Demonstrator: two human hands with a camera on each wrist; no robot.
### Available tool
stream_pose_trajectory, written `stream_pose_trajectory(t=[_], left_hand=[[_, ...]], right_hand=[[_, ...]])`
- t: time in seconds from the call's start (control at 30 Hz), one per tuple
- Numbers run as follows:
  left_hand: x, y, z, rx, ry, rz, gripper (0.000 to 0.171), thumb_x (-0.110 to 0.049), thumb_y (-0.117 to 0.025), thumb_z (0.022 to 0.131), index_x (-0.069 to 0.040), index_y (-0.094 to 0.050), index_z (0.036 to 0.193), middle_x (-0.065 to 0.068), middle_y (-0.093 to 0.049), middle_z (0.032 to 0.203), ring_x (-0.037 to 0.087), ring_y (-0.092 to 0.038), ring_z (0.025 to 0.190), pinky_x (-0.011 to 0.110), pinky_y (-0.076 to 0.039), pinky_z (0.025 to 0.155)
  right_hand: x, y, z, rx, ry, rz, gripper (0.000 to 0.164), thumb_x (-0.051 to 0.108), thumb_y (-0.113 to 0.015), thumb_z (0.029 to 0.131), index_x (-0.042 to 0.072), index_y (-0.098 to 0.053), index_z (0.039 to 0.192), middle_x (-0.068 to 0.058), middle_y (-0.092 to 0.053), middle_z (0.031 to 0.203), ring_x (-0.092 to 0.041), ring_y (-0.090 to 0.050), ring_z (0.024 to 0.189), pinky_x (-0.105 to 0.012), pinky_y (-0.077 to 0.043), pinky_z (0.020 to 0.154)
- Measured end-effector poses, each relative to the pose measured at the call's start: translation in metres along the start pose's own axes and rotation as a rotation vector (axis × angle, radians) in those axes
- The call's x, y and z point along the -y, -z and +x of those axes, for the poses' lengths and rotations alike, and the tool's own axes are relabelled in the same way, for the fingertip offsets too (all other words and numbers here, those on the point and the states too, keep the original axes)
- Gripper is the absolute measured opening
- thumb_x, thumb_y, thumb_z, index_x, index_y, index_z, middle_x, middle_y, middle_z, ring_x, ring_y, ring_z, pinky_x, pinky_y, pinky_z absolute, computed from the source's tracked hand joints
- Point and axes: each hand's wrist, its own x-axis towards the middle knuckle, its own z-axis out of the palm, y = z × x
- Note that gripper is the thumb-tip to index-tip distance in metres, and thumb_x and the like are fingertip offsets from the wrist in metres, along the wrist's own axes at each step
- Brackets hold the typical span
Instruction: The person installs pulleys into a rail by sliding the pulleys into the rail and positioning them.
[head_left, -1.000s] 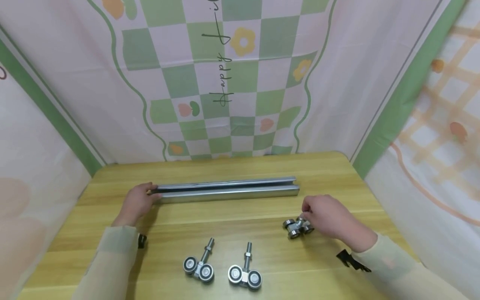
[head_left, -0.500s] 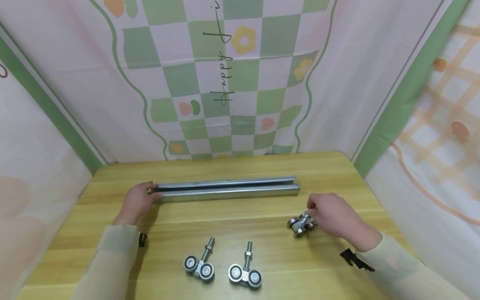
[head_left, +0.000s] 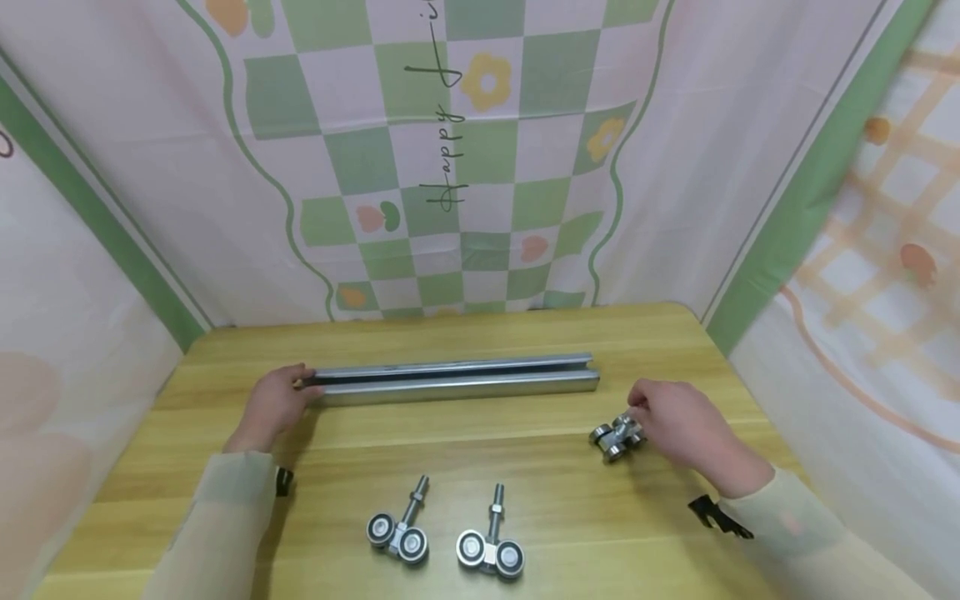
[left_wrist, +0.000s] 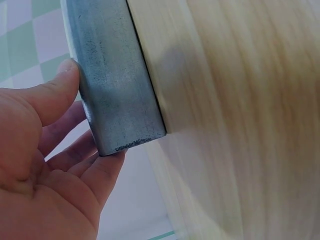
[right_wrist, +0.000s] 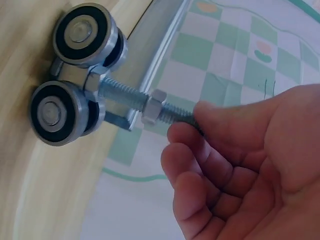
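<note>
At the left end of a steel channel rail [head_left: 457,390], my left hand [head_left: 270,410] holds the rail with thumb and fingers on opposite sides. The rail lies across the table, its slot facing up. In the left wrist view the thumb [left_wrist: 65,85] presses one edge of the rail [left_wrist: 112,80]. Beyond the rail's right end, my right hand [head_left: 697,429] pinches a four-wheel roller trolley [head_left: 615,437]. Its threaded bolt [right_wrist: 125,95], carrying a nut, points into the fingers in the right wrist view. Whether the wheels touch the table I cannot tell.
Two more roller trolleys lie near the front of the wooden table [head_left: 315,533]: one trolley [head_left: 397,537] left of centre, another trolley [head_left: 491,550] beside it. Their bolts point away from me. A checked curtain [head_left: 450,167] hangs behind the table, with more fabric on both sides.
My right hand has moved right and slightly away from me, carrying the roller trolley, which has turned a little. The left hand and rail have stayed in place.
</note>
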Motion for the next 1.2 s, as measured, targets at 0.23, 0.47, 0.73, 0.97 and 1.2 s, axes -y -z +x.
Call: stream_pose_trajectory(t=[0.23,0.47,0.73,0.97,1.2], left_hand=[[0.0,0.0,0.001,0.004,0.005,-0.009,0.052,-0.028,-0.061,0.101,0.003,-0.051,0.141,0.03,-0.034,0.152,0.052,-0.03,0.137,0.064,-0.026,0.109],[0.0,0.0,0.001,0.009,0.021,-0.003,0.051,-0.028,-0.061,0.101,0.003,-0.051,0.141,0.029,-0.033,0.153,0.051,-0.03,0.136,0.064,-0.026,0.109],[0.002,0.0,0.001,0.003,0.0,0.013,0.052,-0.03,-0.06,0.101,0.003,-0.051,0.141,0.029,-0.034,0.152,0.052,-0.032,0.135,0.064,-0.027,0.108],[-0.001,0.001,0.0,0.003,0.0,0.016,0.051,-0.027,-0.06,0.101,0.003,-0.051,0.141,0.029,-0.033,0.152,0.052,-0.029,0.137,0.064,-0.025,0.109],[-0.002,0.001,0.0,0.006,0.002,0.011,0.051,-0.026,-0.06,0.101,0.004,-0.05,0.141,0.029,-0.032,0.153,0.052,-0.029,0.137,0.064,-0.024,0.109]], right_hand=[[-0.01,-0.006,-0.002,-0.035,-0.005,0.042,0.015,0.014,-0.071,0.089,0.005,-0.068,0.101,0.005,-0.062,0.075,-0.012,-0.054,0.063,-0.036,-0.049,0.058],[-0.018,-0.011,-0.001,-0.078,-0.003,0.065,0.013,0.014,-0.074,0.089,0.005,-0.07,0.096,0.005,-0.063,0.076,-0.013,-0.056,0.065,-0.039,-0.051,0.061],[-0.031,-0.005,0.003,-0.105,-0.037,0.047,0.015,0.016,-0.074,0.089,0.004,-0.07,0.096,0.0,-0.066,0.081,-0.021,-0.06,0.07,-0.046,-0.05,0.064],[-0.048,-0.002,0.008,-0.135,-0.067,0.055,0.016,0.015,-0.072,0.089,0.001,-0.07,0.097,-0.005,-0.068,0.082,-0.026,-0.062,0.073,-0.049,-0.051,0.066],[-0.064,0.001,0.014,-0.163,-0.081,0.048,0.02,0.013,-0.071,0.089,-0.004,-0.068,0.099,-0.013,-0.07,0.085,-0.032,-0.064,0.075,-0.052,-0.052,0.067]])
